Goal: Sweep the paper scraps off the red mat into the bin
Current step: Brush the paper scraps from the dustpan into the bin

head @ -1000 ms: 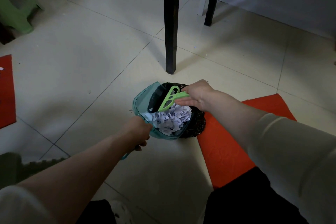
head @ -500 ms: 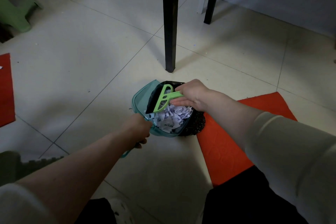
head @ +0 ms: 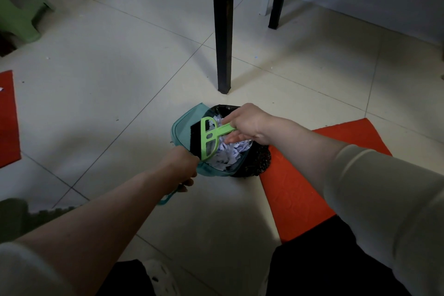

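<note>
Now the right hand grips the green brush over the bin; the left hand grips the dustpan beside it.

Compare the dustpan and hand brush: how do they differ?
The dustpan is translucent teal; the hand brush is green with black bristles. The left hand grips the dustpan, the right hand the hand brush. The dustpan carries paper scraps; the hand brush rests inside it. Both are over the bin.
</note>
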`<state>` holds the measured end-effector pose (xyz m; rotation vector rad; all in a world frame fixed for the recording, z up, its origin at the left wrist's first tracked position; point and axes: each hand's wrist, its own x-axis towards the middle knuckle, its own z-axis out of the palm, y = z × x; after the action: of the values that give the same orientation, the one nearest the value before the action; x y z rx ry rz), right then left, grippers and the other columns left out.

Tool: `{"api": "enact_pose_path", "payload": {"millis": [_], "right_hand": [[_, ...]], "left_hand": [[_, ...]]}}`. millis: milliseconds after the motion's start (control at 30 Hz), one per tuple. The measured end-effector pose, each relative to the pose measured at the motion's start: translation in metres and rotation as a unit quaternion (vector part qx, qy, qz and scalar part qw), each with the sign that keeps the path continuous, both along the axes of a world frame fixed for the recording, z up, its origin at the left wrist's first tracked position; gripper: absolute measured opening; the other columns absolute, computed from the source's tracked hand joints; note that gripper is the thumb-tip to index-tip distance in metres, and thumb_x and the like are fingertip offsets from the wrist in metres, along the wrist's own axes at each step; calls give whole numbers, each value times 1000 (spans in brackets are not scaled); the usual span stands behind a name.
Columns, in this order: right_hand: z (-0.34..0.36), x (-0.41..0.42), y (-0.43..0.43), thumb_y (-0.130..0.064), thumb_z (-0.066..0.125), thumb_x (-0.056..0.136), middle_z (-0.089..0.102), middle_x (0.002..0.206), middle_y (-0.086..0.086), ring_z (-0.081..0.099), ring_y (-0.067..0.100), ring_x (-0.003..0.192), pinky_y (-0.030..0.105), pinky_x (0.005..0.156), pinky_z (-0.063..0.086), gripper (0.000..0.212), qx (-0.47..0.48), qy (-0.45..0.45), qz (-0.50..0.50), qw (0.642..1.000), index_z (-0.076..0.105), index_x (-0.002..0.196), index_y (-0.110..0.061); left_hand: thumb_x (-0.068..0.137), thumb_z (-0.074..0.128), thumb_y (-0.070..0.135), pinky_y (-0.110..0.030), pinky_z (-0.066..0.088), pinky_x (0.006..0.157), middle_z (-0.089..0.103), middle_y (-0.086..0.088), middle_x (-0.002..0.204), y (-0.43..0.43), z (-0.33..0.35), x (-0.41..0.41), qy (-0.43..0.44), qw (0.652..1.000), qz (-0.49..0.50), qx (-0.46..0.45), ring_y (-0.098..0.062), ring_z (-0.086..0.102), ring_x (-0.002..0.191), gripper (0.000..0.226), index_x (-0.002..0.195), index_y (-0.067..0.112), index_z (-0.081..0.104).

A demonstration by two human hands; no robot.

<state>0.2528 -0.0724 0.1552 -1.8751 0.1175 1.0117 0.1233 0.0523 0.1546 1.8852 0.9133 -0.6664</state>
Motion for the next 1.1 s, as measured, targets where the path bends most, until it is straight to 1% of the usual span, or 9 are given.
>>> {"api": "enact_pose_path", "payload": {"millis": [67, 200, 300, 533, 667, 733, 867, 967, 1100], "right_hand": [[1, 4, -5, 8, 36, 97, 59, 116, 31, 73, 35, 77, 34, 70, 61, 32, -18, -34, 1, 999, 65, 106, -2], [6, 15, -13, 9, 35, 97, 65, 87, 27, 71, 32, 72, 26, 61, 59, 33, -11, -66, -38, 997, 61, 117, 2], [10, 17, -15, 11, 36, 96, 65, 92, 30, 69, 28, 64, 21, 51, 54, 33, 1, -65, -35, 997, 61, 116, 3], [6, 2, -11, 14, 42, 93, 64, 98, 30, 68, 27, 64, 30, 67, 56, 28, -26, -31, 90, 995, 65, 103, 2], [0, 9, -14, 13, 38, 92, 67, 72, 24, 67, 32, 71, 42, 82, 57, 39, -86, -103, 99, 986, 67, 81, -10], [0, 14, -18, 12, 37, 91, 66, 66, 19, 66, 28, 64, 41, 81, 59, 40, -107, -133, 92, 981, 68, 85, -12], [8, 18, -22, 13, 39, 90, 66, 65, 20, 64, 24, 62, 35, 74, 59, 37, -94, -136, 103, 981, 69, 101, -6], [14, 12, -19, 13, 41, 91, 64, 66, 21, 63, 17, 53, 23, 56, 53, 34, -85, -129, 154, 976, 68, 102, -4], [11, 8, -17, 13, 38, 89, 67, 71, 19, 62, 14, 50, 18, 51, 49, 42, -130, -157, 201, 958, 71, 100, -11]], "left_hand": [[102, 43, 20, -27, 44, 51, 52, -8, 76, 1, -1, 0, -2, 1000, 3, -3, -17, 48, 56, 19, 108, 4, 53], [103, 40, 19, -26, 43, 51, 52, -8, 76, 3, -2, 1, 1, 1000, 11, 0, -16, 48, 56, 17, 109, 6, 51], [103, 41, 18, -25, 44, 49, 53, -8, 76, 5, -3, 1, 6, 1000, 13, 0, -16, 49, 55, 22, 112, 3, 53], [100, 41, 15, -24, 42, 50, 53, -9, 73, 6, 1, 3, -1, 1000, 11, 1, -18, 48, 52, 20, 108, 4, 55], [100, 41, 11, -24, 43, 46, 54, -10, 73, 7, 1, 3, 3, 1000, -3, 8, -17, 49, 51, 23, 112, -1, 57], [101, 41, 10, -26, 44, 46, 53, -10, 74, 6, 2, 3, 4, 1000, -8, 14, -17, 49, 52, 24, 112, -3, 57], [101, 40, 10, -27, 44, 47, 53, -10, 74, 5, 5, 3, 9, 1000, -15, 26, -17, 49, 52, 24, 111, -4, 57], [101, 40, 9, -27, 44, 49, 54, -10, 74, 6, 6, 3, 7, 999, -16, 28, -18, 49, 52, 24, 111, -3, 58], [100, 42, 9, -27, 44, 50, 54, -11, 74, 6, 7, 4, 8, 999, -20, 30, -19, 49, 52, 24, 111, -4, 58]]}}
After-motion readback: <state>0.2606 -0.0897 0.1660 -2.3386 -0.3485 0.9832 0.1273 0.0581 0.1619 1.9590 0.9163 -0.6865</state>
